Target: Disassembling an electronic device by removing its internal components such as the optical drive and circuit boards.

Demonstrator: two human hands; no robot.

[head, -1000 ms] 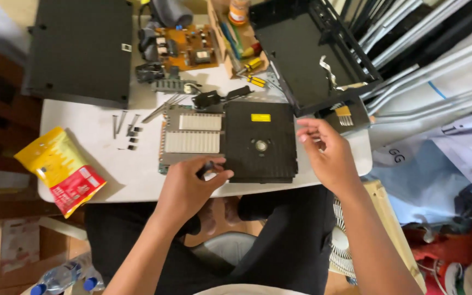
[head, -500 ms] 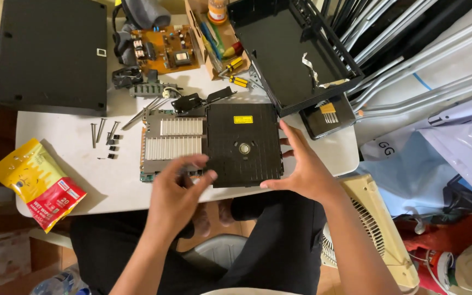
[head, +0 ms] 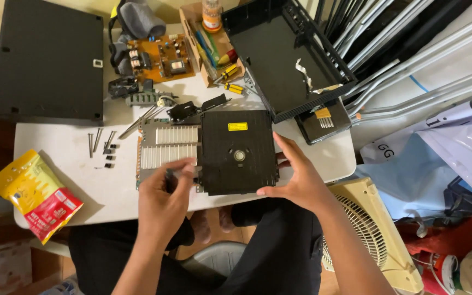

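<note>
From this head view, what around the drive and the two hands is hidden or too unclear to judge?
- What the left hand pinches: a thin dark tool, its tip covered by the fingers.
- Near left edge of the metal plate: under the left hand.
- Right edge of the black drive: covered by the right hand.
- Screws on the table: too small to tell types.
- Black tray: cut off by the top edge.

black disc drive (head: 239, 153) | flat on table, yellow label up | beside finned metal plate (head: 170, 148)

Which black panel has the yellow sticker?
The square drive module under the right hand; the big flat cover at far left and the open case shell show none.
</note>
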